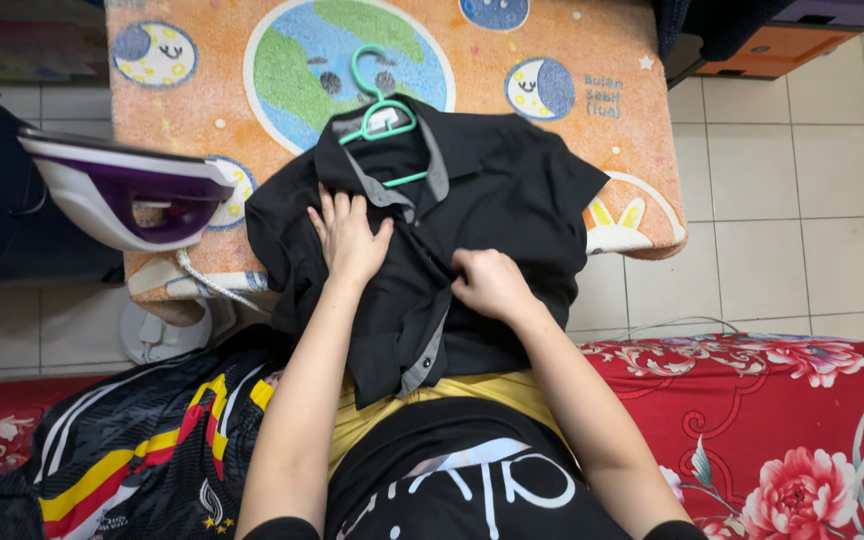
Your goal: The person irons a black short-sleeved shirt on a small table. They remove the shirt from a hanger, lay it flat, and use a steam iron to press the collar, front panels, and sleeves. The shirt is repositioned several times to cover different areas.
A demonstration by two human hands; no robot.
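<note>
Head view looks straight down on my two hands working a black short-sleeved shirt (492, 200). My left hand (349, 235) lies flat on the shirt's front, fingers spread and pressing the cloth beside the grey-lined placket; it grips nothing. My right hand (489, 284) is curled with the fingers bent inward at the placket, bunching a fold of the black fabric, though I cannot tell how firmly it has hold of it.

The shirt lies partly on an orange ironing board (592, 130) whose cover is printed with a globe and moons, and its lower edge hangs off toward my lap. A teal hanger (380, 105) sits inside the collar, its hook pointing up over the globe print. A white and purple iron (127, 190) rests on the board's left end, well apart from my left hand, with its cord (214, 283) trailing down over the edge.

Near my left arm lies a black jersey (142, 440) with yellow, red and white stripes. I sit on a red bedspread (782, 420) with a flower pattern, and pale floor tiles (802, 200) show to the right.
</note>
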